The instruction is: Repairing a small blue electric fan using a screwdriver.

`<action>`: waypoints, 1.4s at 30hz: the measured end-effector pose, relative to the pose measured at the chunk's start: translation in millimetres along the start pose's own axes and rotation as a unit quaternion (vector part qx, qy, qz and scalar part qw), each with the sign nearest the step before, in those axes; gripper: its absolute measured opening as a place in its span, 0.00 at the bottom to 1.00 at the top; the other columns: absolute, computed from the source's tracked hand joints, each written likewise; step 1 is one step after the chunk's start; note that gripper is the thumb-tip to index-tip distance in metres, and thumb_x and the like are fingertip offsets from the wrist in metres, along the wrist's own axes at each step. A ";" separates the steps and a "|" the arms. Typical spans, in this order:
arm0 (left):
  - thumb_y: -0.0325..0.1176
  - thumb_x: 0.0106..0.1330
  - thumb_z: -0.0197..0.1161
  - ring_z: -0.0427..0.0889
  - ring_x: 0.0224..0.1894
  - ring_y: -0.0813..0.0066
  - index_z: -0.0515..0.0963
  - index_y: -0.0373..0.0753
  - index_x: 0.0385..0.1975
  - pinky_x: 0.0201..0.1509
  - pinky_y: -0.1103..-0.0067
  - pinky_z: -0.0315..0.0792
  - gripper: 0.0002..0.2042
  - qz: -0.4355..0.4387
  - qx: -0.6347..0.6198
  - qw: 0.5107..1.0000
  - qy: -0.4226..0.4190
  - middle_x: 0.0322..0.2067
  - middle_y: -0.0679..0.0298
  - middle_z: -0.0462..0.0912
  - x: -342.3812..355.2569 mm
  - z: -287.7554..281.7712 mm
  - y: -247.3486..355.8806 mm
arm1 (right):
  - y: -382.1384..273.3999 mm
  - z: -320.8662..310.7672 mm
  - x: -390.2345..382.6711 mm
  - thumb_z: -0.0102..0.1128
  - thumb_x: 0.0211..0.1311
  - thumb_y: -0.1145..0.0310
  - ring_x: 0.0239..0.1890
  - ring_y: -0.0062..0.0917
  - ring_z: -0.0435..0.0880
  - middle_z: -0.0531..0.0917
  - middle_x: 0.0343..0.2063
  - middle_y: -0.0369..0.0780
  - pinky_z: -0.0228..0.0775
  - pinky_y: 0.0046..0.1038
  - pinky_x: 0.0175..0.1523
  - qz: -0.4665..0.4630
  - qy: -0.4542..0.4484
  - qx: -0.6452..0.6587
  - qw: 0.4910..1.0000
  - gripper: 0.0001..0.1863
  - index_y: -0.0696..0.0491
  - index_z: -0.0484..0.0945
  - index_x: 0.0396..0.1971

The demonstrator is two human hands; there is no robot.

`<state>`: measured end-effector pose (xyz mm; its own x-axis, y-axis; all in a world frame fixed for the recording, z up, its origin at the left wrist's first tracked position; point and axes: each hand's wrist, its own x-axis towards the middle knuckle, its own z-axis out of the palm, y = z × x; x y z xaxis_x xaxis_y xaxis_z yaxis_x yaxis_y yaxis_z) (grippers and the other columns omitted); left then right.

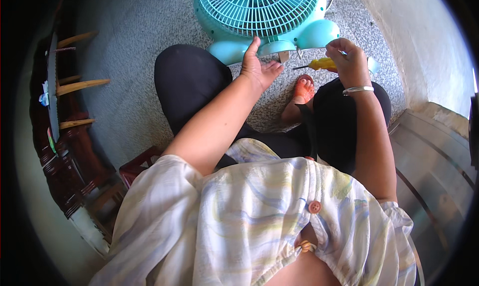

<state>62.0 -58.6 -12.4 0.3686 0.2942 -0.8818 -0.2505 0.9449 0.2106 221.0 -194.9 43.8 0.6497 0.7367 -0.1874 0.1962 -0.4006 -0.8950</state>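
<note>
A turquoise fan [257, 9] with a round slatted grille rests on the speckled floor in front of me. My left hand [259, 70] is open beside its lower edge, thumb raised and fingers apart. Close to those fingertips, a small brownish piece [283, 56] and a small metal piece [299, 52] show at the fan's edge. To the right, my right hand [348, 61] has its fingers pinched together; whatever they hold is too small to make out. A screwdriver [322, 64] with a yellow handle points left beside that hand. Whether the hand touches its handle is unclear.
My bare foot [303, 89] is between my bent knees, below the screwdriver. A pale rounded object [373, 65] sits right of my right hand. Dark wooden furniture [80, 161] stands at left, a wall [419, 41] and a metal panel [434, 171] at right.
</note>
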 end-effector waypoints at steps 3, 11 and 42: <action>0.52 0.52 0.62 0.58 0.59 0.53 0.48 0.24 0.56 0.60 0.60 0.59 0.44 0.003 -0.087 0.985 -0.150 0.56 0.46 0.53 12.3 -8.5 -6.2 | -1.7 2.6 -5.9 0.58 0.53 0.71 0.22 0.25 0.81 0.80 0.22 0.45 0.72 0.25 0.28 -0.034 0.021 -0.042 0.998 0.09 0.62 0.76 0.30; 0.45 0.59 0.54 0.75 0.42 0.59 0.69 0.33 0.36 0.48 0.65 0.70 0.18 0.014 -0.046 0.995 -0.083 0.35 0.54 0.74 18.8 -6.2 0.9 | -10.3 27.3 -10.8 0.59 0.53 0.68 0.27 0.36 0.82 0.80 0.23 0.49 0.72 0.28 0.32 -0.080 -0.022 -0.112 0.990 0.09 0.60 0.76 0.28; 0.35 0.54 0.57 0.69 0.49 0.53 0.62 0.28 0.45 0.53 0.60 0.68 0.22 0.004 -0.087 0.992 -0.086 0.45 0.48 0.68 30.5 -5.2 1.2 | 9.4 58.6 -24.7 0.51 0.59 0.74 0.30 0.33 0.80 0.74 0.31 0.47 0.80 0.27 0.35 0.258 0.159 0.437 0.847 0.09 0.66 0.66 0.33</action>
<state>68.3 -49.3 -41.2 0.5099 0.3358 -0.7920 -0.3994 0.9078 0.1278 163.8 -185.0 16.4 0.6752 0.3461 -0.6514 -0.7029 0.0342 -0.7105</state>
